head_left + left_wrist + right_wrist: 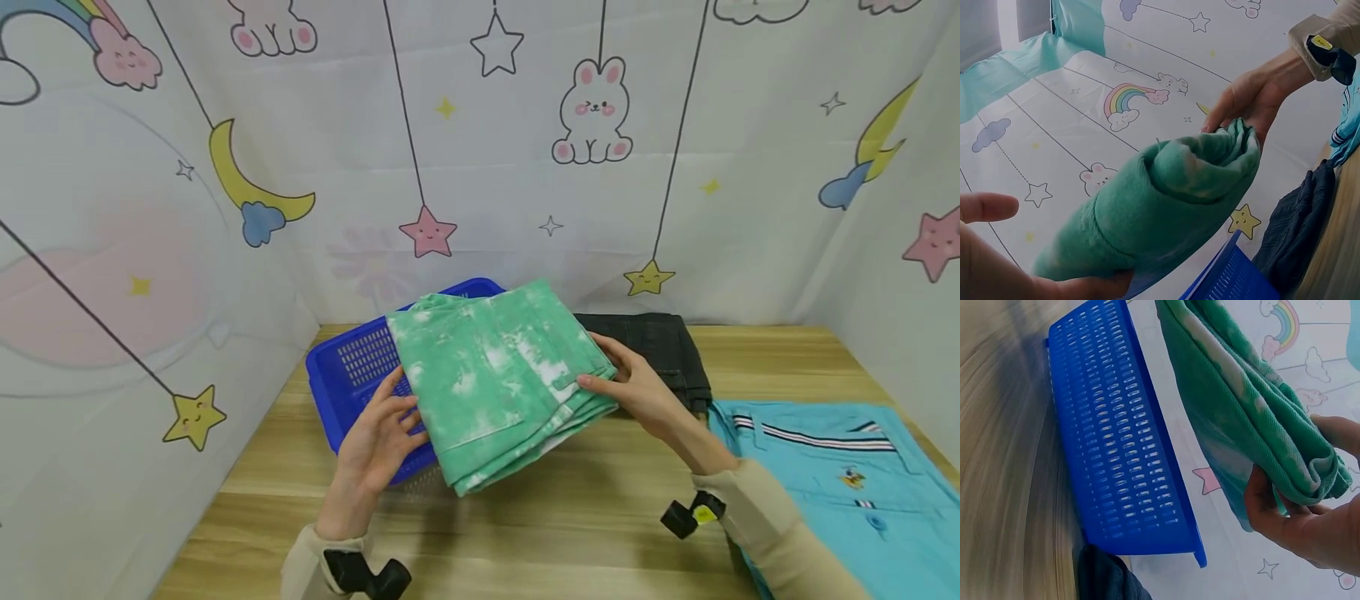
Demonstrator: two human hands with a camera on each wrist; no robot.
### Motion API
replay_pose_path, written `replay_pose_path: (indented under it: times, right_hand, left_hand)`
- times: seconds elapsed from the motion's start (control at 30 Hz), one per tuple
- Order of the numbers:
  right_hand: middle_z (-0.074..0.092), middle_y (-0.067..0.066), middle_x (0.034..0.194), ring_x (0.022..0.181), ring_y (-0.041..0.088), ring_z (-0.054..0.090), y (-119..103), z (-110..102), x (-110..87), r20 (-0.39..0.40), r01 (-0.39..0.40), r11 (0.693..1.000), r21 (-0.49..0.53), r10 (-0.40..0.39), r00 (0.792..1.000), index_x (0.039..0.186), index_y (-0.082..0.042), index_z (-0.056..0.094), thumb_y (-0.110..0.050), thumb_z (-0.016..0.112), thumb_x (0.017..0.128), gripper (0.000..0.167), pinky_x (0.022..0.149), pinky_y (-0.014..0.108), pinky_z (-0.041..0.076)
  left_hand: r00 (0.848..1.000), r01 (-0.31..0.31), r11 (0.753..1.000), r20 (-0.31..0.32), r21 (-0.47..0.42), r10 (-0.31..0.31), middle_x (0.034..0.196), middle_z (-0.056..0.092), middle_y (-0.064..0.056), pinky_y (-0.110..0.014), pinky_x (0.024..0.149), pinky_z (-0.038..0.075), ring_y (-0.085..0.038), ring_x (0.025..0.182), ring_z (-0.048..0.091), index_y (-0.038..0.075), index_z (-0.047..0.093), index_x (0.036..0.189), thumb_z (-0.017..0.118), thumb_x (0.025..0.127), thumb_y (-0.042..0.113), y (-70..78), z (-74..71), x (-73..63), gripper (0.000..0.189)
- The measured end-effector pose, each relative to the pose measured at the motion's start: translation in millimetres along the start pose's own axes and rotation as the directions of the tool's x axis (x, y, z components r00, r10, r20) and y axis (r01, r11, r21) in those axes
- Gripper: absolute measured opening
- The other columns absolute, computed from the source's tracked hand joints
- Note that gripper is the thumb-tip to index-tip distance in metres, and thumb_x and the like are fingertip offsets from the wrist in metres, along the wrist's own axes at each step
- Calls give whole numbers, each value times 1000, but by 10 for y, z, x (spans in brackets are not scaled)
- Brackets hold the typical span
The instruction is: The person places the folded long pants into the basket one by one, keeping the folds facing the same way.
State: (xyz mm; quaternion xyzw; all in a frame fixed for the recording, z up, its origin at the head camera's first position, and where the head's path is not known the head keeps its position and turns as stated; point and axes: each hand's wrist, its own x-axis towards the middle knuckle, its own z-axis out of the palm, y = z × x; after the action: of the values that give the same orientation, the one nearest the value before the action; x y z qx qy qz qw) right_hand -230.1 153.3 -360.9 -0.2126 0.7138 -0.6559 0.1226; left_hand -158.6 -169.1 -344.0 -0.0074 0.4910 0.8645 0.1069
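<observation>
A folded green-and-white tie-dye garment (495, 375) is held up at a tilt, above the table and partly over a blue plastic basket (330, 392). My right hand (641, 387) grips its right edge, thumb on top and fingers beneath; the right wrist view shows its stacked fabric layers (1272, 431). At the left edge, my left hand (375, 442) supports the cloth from below. In the left wrist view, the left thumb (988, 207) stands apart from the cloth while the fingers (1094, 286) lie under its rolled-looking side. Much of the basket's interior is hidden by the garment.
A folded dark denim piece (652, 354) lies at the back of the wooden table (592, 533), right of the basket. Spread at the right is a light blue garment (825, 500) with striped trim. Cartoon-printed white cloth walls (510, 167) enclose the table.
</observation>
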Motion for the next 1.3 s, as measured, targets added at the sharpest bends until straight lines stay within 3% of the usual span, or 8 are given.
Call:
replay_pose_path:
  times: [0.2, 0.37, 0.53, 0.77, 0.9, 1.1, 1.3]
  right_hand:
    - [25, 12, 144, 100, 3, 56, 9, 38, 68, 5, 7, 1000, -6, -7, 1000, 143, -16, 17, -16, 59, 85, 72, 78, 28, 51]
    - [26, 10, 144, 103, 3, 54, -4, 72, 128, 8, 5, 1000, -10, -5, 1000, 143, -18, 18, -16, 60, 85, 72, 79, 27, 51]
    - [26, 11, 145, 103, 4, 54, -2, 101, 187, 8, -1, 999, -35, 1, 1000, 143, -16, 18, -17, 61, 84, 73, 78, 27, 51]
    - [29, 10, 143, 102, 8, 55, 12, 131, 297, 7, -24, 998, -58, 25, 1000, 142, -18, 20, -22, 62, 83, 72, 78, 29, 50]
    - [29, 9, 143, 109, 18, 52, 7, 155, 355, 7, -22, 997, -78, 23, 1000, 142, -19, 22, -23, 62, 83, 71, 79, 31, 50]
    - [26, 8, 145, 123, 30, 41, 15, 203, 424, 15, -31, 994, -105, 33, 999, 142, -19, 21, -25, 62, 83, 72, 85, 34, 47]
    - [25, 8, 145, 128, 30, 36, 39, 252, 496, 12, -38, 990, -136, 40, 999, 142, -18, 22, -26, 62, 83, 71, 92, 42, 43]
  left_hand:
    - [1000, 7, 999, -20, 38, -6, 104, 48, 4, -34, 84, 37, -11, 94, 47, 18, 4, 143, 37, 88, 4, 37, -22, -36, 66]
    - [1000, -4, 998, -7, 63, 4, 112, 48, 4, -35, 82, 39, -11, 96, 49, 12, 12, 139, 38, 88, 4, 71, -54, -63, 58]
    - [1000, -6, 997, 26, 82, 4, 115, 46, 4, -39, 81, 39, -16, 97, 48, 14, 12, 138, 35, 91, 7, 100, -103, -87, 52]
    - [999, -11, 990, 51, 139, 4, 132, 30, -2, -37, 81, 43, -14, 88, 57, 15, 1, 142, 33, 91, 1, 120, -164, -80, 62]
    - [999, -26, 985, 26, 170, 22, 139, 22, -7, -33, 82, 45, -10, 89, 58, 16, 0, 143, 36, 88, -5, 119, -193, -64, 69]
    - [999, 4, 983, -53, 182, 5, 119, 41, -2, -32, 82, 45, -10, 92, 57, 18, 2, 144, 38, 88, -7, 150, -227, -60, 71]
    - [998, 18, 982, -68, 189, -5, 108, 49, 5, -32, 82, 46, -8, 88, 59, 14, 0, 144, 36, 88, -6, 191, -292, -62, 70]
